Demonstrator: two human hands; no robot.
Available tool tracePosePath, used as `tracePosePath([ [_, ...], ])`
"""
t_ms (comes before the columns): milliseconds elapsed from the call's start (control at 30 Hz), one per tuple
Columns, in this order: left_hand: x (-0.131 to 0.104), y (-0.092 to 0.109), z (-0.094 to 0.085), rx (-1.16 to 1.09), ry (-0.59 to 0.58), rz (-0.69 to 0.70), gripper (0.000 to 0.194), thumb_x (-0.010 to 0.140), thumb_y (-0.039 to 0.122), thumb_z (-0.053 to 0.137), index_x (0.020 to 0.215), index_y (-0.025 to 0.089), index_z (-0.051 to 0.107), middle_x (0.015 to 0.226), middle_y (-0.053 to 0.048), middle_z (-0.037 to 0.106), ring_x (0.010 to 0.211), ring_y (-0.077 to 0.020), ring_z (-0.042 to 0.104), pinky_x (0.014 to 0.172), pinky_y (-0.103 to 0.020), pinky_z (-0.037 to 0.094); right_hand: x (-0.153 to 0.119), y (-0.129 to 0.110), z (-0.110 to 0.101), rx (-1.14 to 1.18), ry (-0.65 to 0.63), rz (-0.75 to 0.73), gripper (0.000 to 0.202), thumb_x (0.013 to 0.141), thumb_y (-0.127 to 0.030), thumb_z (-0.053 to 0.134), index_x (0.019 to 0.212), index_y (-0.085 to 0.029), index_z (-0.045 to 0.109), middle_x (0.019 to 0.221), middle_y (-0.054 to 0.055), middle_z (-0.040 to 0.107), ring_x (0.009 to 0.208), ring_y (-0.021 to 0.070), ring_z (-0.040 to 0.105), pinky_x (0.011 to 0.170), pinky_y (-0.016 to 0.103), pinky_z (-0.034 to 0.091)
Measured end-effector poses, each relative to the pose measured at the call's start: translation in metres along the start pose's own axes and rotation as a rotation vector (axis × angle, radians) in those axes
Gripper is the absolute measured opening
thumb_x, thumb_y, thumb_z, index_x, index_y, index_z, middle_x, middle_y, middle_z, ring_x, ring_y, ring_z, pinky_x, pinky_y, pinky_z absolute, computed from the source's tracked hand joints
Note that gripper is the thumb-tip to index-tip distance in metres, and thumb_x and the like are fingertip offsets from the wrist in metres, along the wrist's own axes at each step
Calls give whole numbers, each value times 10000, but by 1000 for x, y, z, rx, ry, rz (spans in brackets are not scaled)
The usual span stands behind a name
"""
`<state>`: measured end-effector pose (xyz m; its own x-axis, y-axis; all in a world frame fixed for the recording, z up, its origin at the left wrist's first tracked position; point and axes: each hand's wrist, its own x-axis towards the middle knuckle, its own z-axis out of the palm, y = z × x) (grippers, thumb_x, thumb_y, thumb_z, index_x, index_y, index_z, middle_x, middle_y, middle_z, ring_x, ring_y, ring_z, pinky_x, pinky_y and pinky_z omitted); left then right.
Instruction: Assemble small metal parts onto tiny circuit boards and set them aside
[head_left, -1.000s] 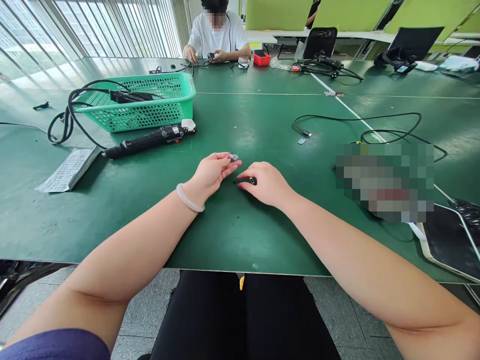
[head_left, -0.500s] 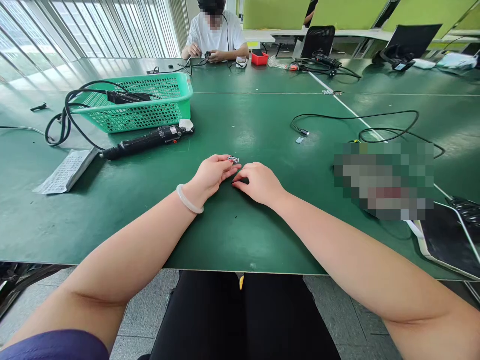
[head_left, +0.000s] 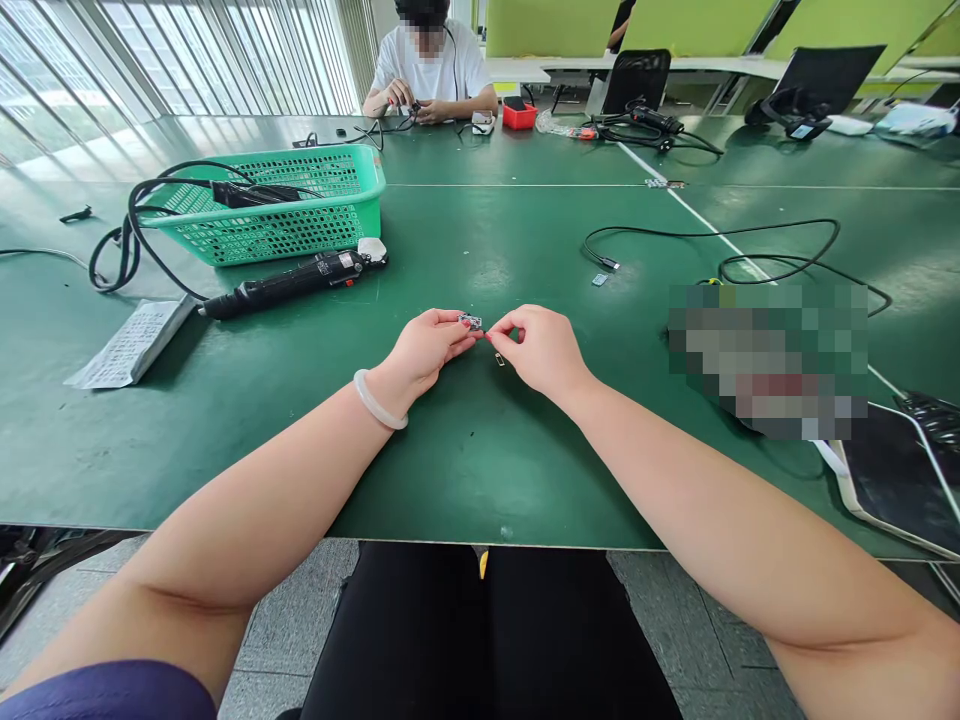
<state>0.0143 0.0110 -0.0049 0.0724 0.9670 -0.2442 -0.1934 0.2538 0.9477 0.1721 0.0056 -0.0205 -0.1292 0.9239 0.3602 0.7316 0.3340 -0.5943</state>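
Note:
My left hand [head_left: 421, 350], with a pale band round the wrist, pinches a small grey-and-white patterned piece that looks like a circuit board [head_left: 471, 321]. Close beside it on the right, the thumb and forefinger of my right hand [head_left: 544, 345] are pressed together at the board's edge. Something tiny and dark shows at those fingertips, too small to name. Just below them a small rectangular metal-coloured part [head_left: 499, 360] lies on the green table [head_left: 480, 470].
A green basket [head_left: 277, 235] holding cables stands at left, with a black electric screwdriver [head_left: 292, 284] before it. Left of that lies a paper-covered block [head_left: 131, 345]. A black cable [head_left: 705, 235] and a small card [head_left: 600, 280] lie at right. A person [head_left: 431, 75] sits across the table.
My right hand has lifted slightly and shifted right, its fingertips now at the board's edge. The small metal-coloured part has come into sight. My left hand has barely moved.

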Motion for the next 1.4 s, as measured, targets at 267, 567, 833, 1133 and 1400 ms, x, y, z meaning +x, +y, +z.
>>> tracePosePath([
  [267, -3, -2, 7, 60, -12, 18, 80, 858, 54, 603, 858, 112, 548, 831, -45, 689, 766, -92, 681, 949, -315, 533, -1, -2, -1, 211, -18, 190, 132, 791, -279, 646, 709, -198, 711, 699, 7, 685, 604, 134, 529, 633, 297, 417],
  [567, -5, -3, 7, 167, -20, 89, 72, 861, 103, 621, 851, 131, 556, 810, -53, 711, 784, -108, 687, 906, -318, 539, -1, 0, -1, 231, 6, 235, 157, 785, -311, 644, 682, -198, 675, 709, 25, 687, 617, 147, 543, 632, 309, 432],
  [833, -3, -2, 5, 111, -55, 31, 59, 858, 79, 598, 868, 118, 555, 860, -59, 701, 799, -99, 687, 908, -294, 538, -1, 3, -1, 143, -7, 143, 233, 831, -317, 628, 995, -200, 744, 834, 30, 716, 680, 145, 555, 688, 308, 427],
  [1133, -1, -5, 4, 38, -117, -8, 137, 839, 55, 612, 961, 115, 600, 855, -50, 711, 767, -91, 680, 954, -318, 523, 1, 6, -7, -15, -67, -1, 207, 889, -276, 580, 915, -244, 783, 862, 38, 725, 793, 181, 609, 736, 318, 446],
  [1400, 3, -7, -1, 5, -109, -20, 101, 847, 54, 612, 933, 109, 610, 922, -70, 713, 820, -105, 699, 977, -314, 512, 2, 7, -12, 68, -53, 110, 209, 885, -233, 584, 948, -226, 783, 951, 40, 759, 860, 183, 660, 795, 323, 478],
])
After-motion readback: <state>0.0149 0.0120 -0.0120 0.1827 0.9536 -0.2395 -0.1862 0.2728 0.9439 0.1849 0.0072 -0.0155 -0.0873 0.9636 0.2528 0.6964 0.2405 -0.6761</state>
